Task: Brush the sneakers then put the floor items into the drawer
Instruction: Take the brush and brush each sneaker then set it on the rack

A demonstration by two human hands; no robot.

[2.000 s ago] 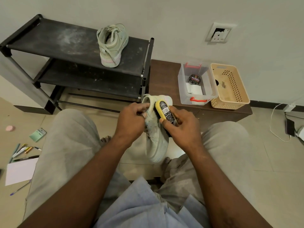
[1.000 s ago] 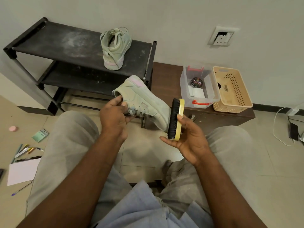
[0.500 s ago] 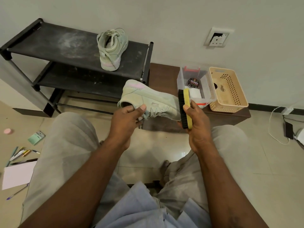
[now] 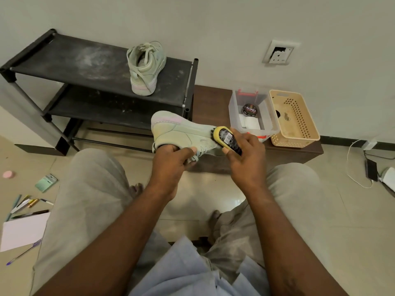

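A pale green sneaker [image 4: 181, 132] is held above the floor, heel to the left, with my left hand [image 4: 171, 161] gripping it at the collar. My right hand [image 4: 245, 159] grips a yellow-backed shoe brush [image 4: 226, 136], whose bristles rest on the sneaker's toe end. The second green sneaker [image 4: 145, 68] stands on the top shelf of the black shoe rack [image 4: 64, 60]. On the floor at the left lie several pens [image 4: 27, 204], a white sheet of paper [image 4: 23, 231], a green packet [image 4: 46, 182] and a small pink round item [image 4: 8, 174].
A low brown cabinet [image 4: 210, 103] stands against the wall beside the rack. It bears a clear plastic box [image 4: 233, 107] with a polish tin [image 4: 249, 109] and a beige basket [image 4: 314, 135]. A white cable and charger [image 4: 372, 169] lie on the floor at right. My knees flank the hands.
The sneaker has been turned from toe-down to lying sideways with its heel left. The brush swung away, then came back; its bristles now rest on the toe end, label facing up.
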